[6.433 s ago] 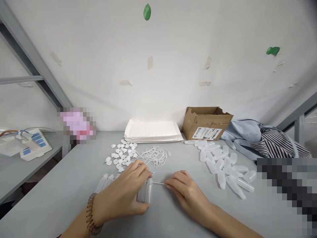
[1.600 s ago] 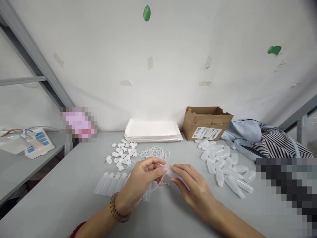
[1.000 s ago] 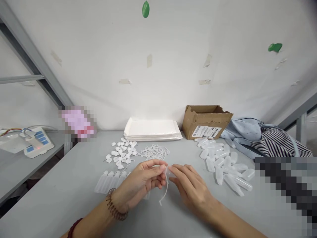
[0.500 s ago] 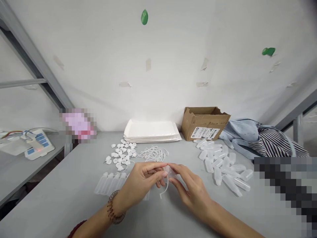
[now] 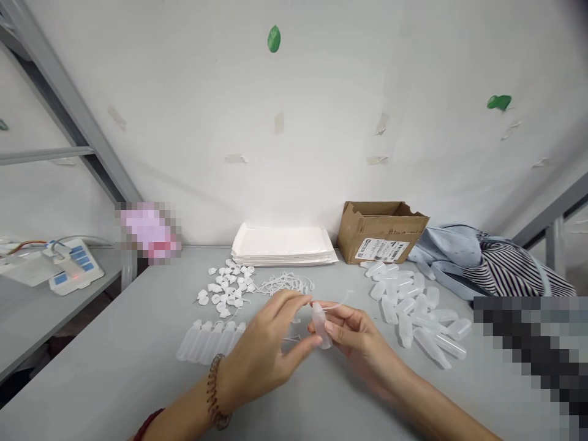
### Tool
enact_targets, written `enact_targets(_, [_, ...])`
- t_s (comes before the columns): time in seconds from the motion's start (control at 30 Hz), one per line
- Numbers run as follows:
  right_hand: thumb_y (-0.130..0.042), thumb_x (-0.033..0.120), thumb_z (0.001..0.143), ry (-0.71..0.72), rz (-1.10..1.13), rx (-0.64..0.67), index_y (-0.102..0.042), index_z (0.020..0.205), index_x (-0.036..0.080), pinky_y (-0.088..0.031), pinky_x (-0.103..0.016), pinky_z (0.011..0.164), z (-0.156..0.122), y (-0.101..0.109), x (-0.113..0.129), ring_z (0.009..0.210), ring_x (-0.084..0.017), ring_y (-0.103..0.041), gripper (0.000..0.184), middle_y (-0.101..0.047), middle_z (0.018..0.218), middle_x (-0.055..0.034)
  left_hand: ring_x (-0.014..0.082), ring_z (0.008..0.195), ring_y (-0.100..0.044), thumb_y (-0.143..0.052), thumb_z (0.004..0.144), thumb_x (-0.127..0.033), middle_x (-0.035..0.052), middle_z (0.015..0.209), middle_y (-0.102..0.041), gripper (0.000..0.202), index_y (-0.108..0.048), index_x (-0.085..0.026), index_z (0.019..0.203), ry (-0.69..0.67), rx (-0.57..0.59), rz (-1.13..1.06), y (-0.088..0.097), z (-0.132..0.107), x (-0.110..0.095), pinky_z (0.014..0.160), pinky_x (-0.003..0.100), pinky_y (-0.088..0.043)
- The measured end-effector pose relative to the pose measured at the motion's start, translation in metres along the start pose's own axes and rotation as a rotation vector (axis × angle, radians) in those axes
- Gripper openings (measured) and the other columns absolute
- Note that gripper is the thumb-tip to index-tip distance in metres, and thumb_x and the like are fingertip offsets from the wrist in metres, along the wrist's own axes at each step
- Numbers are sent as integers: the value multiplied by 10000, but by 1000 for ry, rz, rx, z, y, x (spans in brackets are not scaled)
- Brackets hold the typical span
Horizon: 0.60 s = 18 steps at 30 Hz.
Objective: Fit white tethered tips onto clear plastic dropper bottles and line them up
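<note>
My right hand [image 5: 356, 334] grips a small translucent plastic bottle [image 5: 320, 326], held upright just above the grey table [image 5: 114, 367]. A thin white strap [image 5: 337, 303] sticks out from the bottle's neck to the right. My left hand [image 5: 266, 352] is beside the bottle, thumb and forefinger pinched at its top. A row of finished bottles [image 5: 209, 340] lies left of my left hand. Loose white caps [image 5: 227, 288] and a tangle of white straps [image 5: 287, 283] lie behind my hands.
A heap of empty bottles [image 5: 413, 303] lies to the right. A stack of white sheets [image 5: 282, 245] and an open cardboard box [image 5: 381, 233] stand by the wall. Striped and blue cloth [image 5: 496, 263] lies far right. A white device [image 5: 68, 266] sits on the left bench.
The dangling strap no longer hangs below my hands. The bottle now stands upright in my right hand, and my left fingers have shifted to its top.
</note>
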State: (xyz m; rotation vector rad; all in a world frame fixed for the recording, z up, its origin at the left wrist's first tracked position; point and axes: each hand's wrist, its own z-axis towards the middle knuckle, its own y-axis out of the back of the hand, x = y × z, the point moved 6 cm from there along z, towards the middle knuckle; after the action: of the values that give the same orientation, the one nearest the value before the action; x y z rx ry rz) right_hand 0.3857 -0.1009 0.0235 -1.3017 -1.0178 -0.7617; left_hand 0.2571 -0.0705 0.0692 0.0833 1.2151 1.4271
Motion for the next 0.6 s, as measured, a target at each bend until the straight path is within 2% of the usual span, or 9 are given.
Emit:
enact_targets(0.07, [-685,276,801,-45,91,-2,-669,1065,197,-462,-273,741,-1,1,-3,763,-157,-660,276,-701,842,-45,257,1122,-495,-681,788,-311,120,1209,-532,571,-409,-192,1276,-54,31,64,-5,-3,-4,934,400,-467])
enact_targets(0.13, [-687,252,798,-67,140,21,-665,1066,186,-466,-278,719,-2,-1,-6,757,-167,-669,277,-699,845,-54,268,1121,-484,-711,757,-303,119,1197,-524,617,-382,-195,1268,-73,39,106,-9,-5,-6,927,414,-469])
enact_targets(0.27, [-681,231,803,-79,171,60,-661,1065,175,-468,-299,748,-3,-6,-9,767,-172,-670,269,-697,858,-62,242,1038,-492,-635,753,-134,91,1096,-540,470,-427,-188,1171,-105,5,113,-12,-4,-12,876,391,-474])
enact_targets(0.33, [-688,234,798,-85,162,76,-671,1032,165,-457,-314,798,-3,-8,-8,776,-167,-665,245,-696,873,-64,234,1001,-482,-612,721,-96,74,1040,-544,420,-466,-186,1105,-104,30,103,-10,-2,-14,847,377,-472])
enact_targets(0.43, [-709,278,780,-71,127,41,-679,968,154,-437,-319,833,-2,-5,-6,782,-162,-651,227,-697,871,-63,242,985,-456,-638,690,-126,67,1006,-549,388,-502,-176,1049,-86,152,107,-5,1,-14,830,377,-465])
enact_targets(0.53, [-734,335,751,-47,85,-83,-657,978,179,-432,-300,794,0,8,-5,772,-151,-642,286,-692,896,-43,250,1016,-429,-679,668,-159,67,1031,-547,415,-514,-177,1048,-59,282,115,2,0,-10,863,385,-451])
enact_targets(0.6, [-753,333,724,-76,24,-134,-661,925,174,-430,-286,764,2,15,-7,732,-140,-637,272,-688,840,-26,256,1039,-415,-704,647,-168,67,1049,-536,435,-522,-184,1042,-24,352,125,4,-3,-5,877,389,-444])
